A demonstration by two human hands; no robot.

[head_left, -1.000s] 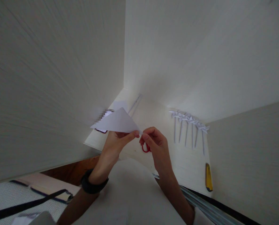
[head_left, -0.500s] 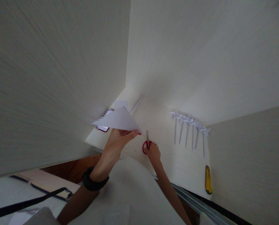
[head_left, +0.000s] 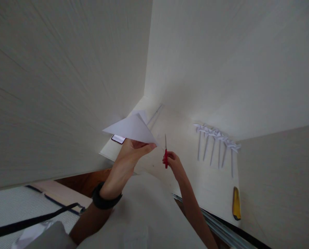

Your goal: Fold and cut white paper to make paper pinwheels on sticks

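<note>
My left hand (head_left: 129, 154) holds a white sheet of paper folded into a triangle (head_left: 132, 129), raised above the white desk (head_left: 185, 162). A dark band sits on that wrist. My right hand (head_left: 173, 162) grips red-handled scissors (head_left: 165, 152) with the blades pointing up, just right of the paper's lower corner and a little apart from it.
A row of several white paper pinwheels on sticks (head_left: 218, 143) lies on the desk to the right. A yellow utility knife (head_left: 236, 203) lies near the front right edge. A phone (head_left: 118, 139) rests under the paper, a ruler (head_left: 155, 114) further back. White walls enclose the desk.
My right hand let go of the paper's corner, dropped to the red scissors on the desk, and has lifted them blades-up beside the paper. The left hand kept holding the paper.
</note>
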